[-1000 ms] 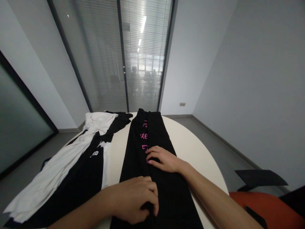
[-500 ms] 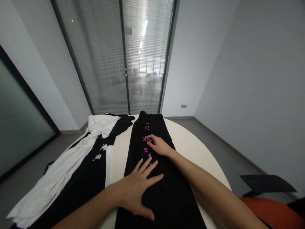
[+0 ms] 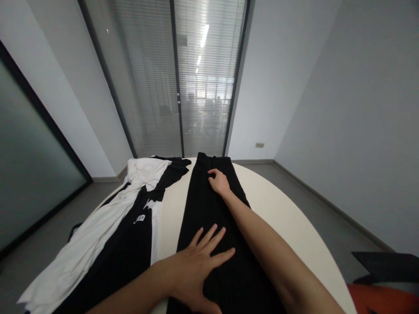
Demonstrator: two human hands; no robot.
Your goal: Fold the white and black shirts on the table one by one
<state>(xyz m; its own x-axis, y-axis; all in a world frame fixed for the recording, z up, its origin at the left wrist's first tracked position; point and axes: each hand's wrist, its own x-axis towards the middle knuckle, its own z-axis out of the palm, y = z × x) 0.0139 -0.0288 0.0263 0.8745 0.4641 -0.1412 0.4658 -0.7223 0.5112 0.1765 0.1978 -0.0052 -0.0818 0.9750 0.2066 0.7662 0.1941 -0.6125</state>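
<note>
Room: grey-walled office with a glass partition and door behind lowered blinds at the far end; a wall socket sits low on the wall to its right.
Surface: round white table, bare along its right side.
Main garment: a long black garment, folded into a narrow strip, lies flat down the middle of the table, from the near edge to the far rim.
Left hand: the left hand rests palm down on the near part of the strip, fingers spread wide and straight, gripping nothing.
Right hand: the right hand is stretched out to the far part of the strip, near its far end; its fingers are bent with the tips on the cloth, and whether they pinch a fold cannot be told.
In the way: the right forearm lies across the strip's right half and hides that edge; the left hand covers part of the near end.
Beside it: a black-and-white garment lies spread on the left of the table, hanging over the edge, apart from the black strip with bare table between them.
Lower right: an orange chair seat with a black armrest stands just off the table.
</note>
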